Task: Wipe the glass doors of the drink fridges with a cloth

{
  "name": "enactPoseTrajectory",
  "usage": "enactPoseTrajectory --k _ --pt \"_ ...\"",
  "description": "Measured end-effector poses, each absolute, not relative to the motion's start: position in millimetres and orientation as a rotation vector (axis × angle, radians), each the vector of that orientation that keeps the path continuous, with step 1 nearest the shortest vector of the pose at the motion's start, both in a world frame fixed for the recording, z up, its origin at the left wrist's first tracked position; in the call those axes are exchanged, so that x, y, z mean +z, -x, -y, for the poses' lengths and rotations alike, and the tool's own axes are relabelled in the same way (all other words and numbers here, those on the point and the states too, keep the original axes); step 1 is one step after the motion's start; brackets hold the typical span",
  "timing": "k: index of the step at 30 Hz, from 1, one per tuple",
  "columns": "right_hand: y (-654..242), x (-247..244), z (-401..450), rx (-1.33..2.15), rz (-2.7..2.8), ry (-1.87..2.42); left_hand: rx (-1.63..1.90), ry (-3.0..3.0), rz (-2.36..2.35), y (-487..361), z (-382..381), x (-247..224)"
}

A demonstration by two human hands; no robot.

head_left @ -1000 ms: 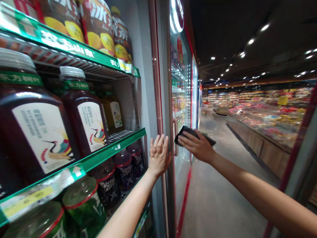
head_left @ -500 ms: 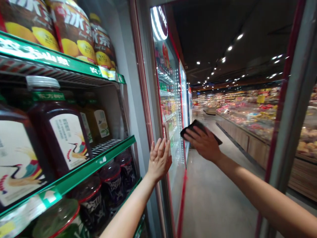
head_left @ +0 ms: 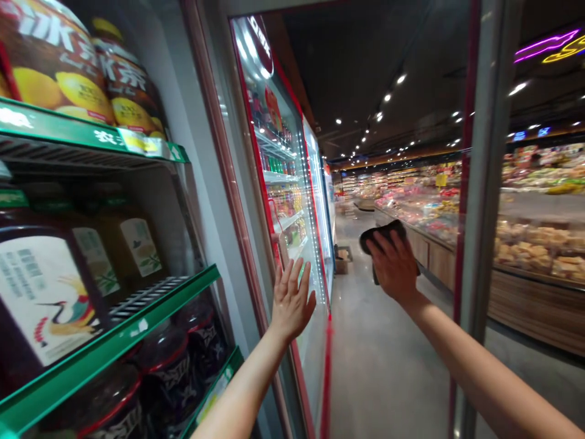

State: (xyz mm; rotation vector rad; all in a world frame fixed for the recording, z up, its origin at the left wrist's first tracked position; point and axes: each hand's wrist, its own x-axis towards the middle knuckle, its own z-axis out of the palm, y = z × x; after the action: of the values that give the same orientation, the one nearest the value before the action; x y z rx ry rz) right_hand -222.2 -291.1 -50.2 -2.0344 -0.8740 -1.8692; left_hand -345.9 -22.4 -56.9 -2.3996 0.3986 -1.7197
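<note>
My right hand (head_left: 393, 271) presses a dark, folded cloth (head_left: 397, 228) to the see-through pane of a glass cooler door, whose grey frame (head_left: 479, 183) stands at the right. Part of the cloth is hidden under the fingers, and its edges are blurred. My left hand (head_left: 292, 302) is open, fingers slightly spread and pointing up, with nothing in it. It lies at the pane near the door's left frame; firm contact is hard to tell. To the left is the cooler's inside, where a bottle of dark drink (head_left: 46, 292) with a white crane label stands on a green-edged shelf (head_left: 150, 329).
Large iced tea bottles (head_left: 68, 79) fill the upper shelf, and dark-capped bottles (head_left: 169, 366) stand below. Through the glass, another lit cooler (head_left: 278, 164), a box (head_left: 342, 259) on the aisle floor (head_left: 365, 378) and a wood-fronted food counter (head_left: 539, 311) show.
The view has turned right, so shelves and door frame shift left. My right hand has slid the cloth rightward across the glass. My left hand stays open, with its fingers more spread.
</note>
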Motion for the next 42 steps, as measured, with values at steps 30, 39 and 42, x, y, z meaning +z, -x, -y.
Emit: enactPoseTrajectory --k 30,39,42 --pt "182.4 -116.4 367.4 -1.667 0.170 1.852 -1.611 2.461 -0.852 280.9 126.5 -59.5" --pt "168.4 -72.9 379.6 -1.667 0.209 1.881 -1.587 2.479 -0.832 269.5 128.3 -65.5" --pt "172.4 -97.7 389.3 -1.646 0.160 1.910 -1.607 2.477 -0.820 266.9 129.3 -66.5"
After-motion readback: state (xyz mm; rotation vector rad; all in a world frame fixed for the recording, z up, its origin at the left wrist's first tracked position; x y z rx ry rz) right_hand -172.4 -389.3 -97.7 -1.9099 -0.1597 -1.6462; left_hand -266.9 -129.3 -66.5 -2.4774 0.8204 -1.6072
